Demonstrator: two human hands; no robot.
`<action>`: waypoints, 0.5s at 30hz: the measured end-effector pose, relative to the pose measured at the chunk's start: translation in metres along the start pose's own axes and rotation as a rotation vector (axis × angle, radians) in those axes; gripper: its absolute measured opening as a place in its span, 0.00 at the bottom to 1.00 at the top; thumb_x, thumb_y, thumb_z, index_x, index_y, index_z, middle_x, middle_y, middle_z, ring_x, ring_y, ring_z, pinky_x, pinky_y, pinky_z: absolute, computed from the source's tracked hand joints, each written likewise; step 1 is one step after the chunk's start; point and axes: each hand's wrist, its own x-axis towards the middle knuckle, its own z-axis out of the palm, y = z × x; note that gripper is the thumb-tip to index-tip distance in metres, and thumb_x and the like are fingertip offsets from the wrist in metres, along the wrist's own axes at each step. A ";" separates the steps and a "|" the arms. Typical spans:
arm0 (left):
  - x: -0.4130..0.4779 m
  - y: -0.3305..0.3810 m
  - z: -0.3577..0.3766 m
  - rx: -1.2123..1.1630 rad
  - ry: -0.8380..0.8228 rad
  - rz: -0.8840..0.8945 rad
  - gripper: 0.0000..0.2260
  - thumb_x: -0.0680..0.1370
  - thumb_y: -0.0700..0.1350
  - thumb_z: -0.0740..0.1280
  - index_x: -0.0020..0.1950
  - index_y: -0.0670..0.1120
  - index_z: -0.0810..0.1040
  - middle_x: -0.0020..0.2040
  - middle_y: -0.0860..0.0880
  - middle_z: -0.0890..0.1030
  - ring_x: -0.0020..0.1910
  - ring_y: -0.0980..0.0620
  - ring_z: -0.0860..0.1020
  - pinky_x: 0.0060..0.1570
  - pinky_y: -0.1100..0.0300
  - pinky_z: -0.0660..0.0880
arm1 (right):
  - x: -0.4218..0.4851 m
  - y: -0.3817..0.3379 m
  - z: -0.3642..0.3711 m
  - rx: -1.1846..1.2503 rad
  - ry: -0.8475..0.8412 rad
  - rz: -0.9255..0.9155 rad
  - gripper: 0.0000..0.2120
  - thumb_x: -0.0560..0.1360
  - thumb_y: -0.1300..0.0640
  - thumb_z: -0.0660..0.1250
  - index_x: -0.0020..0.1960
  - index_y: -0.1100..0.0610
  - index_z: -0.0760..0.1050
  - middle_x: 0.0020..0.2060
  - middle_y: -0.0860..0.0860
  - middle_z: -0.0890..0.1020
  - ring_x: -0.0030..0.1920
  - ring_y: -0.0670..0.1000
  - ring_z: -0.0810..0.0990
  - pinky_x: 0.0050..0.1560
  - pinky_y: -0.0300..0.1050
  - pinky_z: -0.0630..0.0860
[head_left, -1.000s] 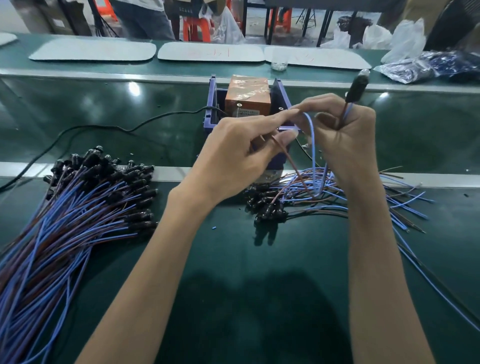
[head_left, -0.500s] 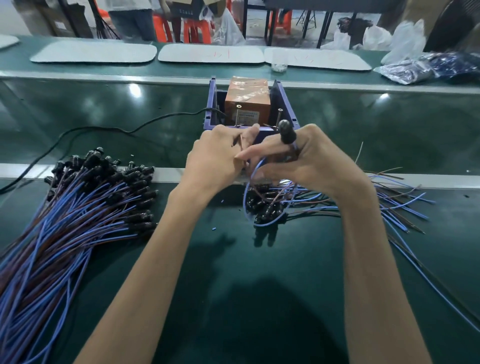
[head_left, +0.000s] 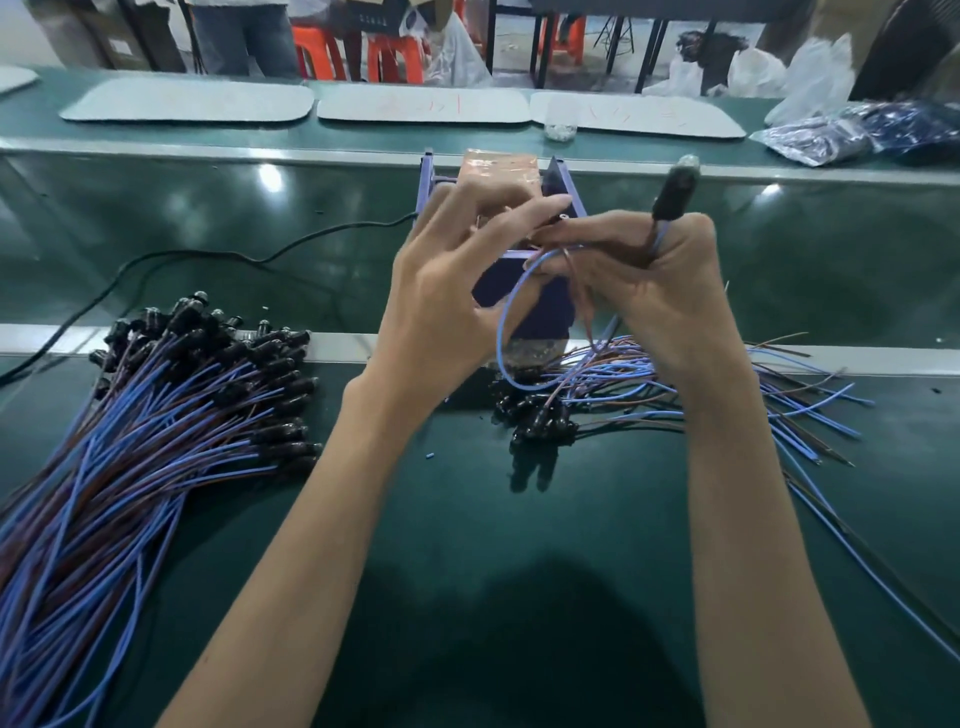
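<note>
Blue wire (head_left: 501, 338) now hangs in a loose loop between the hands at centre frame; half a second ago it sat low against the purple fixture (head_left: 427, 179). The right hand (head_left: 662, 291) has risen, its fingers curled tight round the wires just under the black connector (head_left: 674, 195). That connector stands upright, up and right of centre, clear of the fixture. The left hand (head_left: 447, 301) has opened out, fingers spread, its index tip meeting the right hand's. Whether it pinches the wire ends is hard to tell behind the fingers. I judge the step at the fixture done for this piece, so it is probably bound for the big bundle (head_left: 156, 415) at the left of the table (head_left: 467, 571).
</note>
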 end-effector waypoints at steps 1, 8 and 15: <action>-0.001 0.002 0.003 -0.022 0.029 0.034 0.13 0.75 0.38 0.72 0.58 0.36 0.80 0.51 0.42 0.80 0.50 0.47 0.76 0.55 0.63 0.72 | 0.000 0.001 -0.001 -0.004 0.005 -0.006 0.12 0.71 0.65 0.70 0.40 0.48 0.85 0.34 0.56 0.84 0.33 0.57 0.75 0.36 0.43 0.75; -0.004 0.009 0.009 0.010 0.095 -0.042 0.10 0.76 0.38 0.70 0.56 0.38 0.82 0.43 0.44 0.83 0.42 0.52 0.78 0.49 0.68 0.73 | -0.001 -0.004 0.001 -0.113 0.029 -0.014 0.12 0.73 0.68 0.68 0.48 0.53 0.84 0.29 0.50 0.82 0.23 0.47 0.71 0.28 0.35 0.69; -0.009 0.001 0.006 0.163 0.109 -0.135 0.07 0.75 0.35 0.70 0.52 0.38 0.84 0.34 0.40 0.76 0.31 0.46 0.74 0.31 0.57 0.72 | 0.005 -0.006 0.004 -0.128 0.112 0.057 0.07 0.71 0.66 0.72 0.43 0.56 0.78 0.37 0.52 0.85 0.23 0.57 0.74 0.26 0.43 0.71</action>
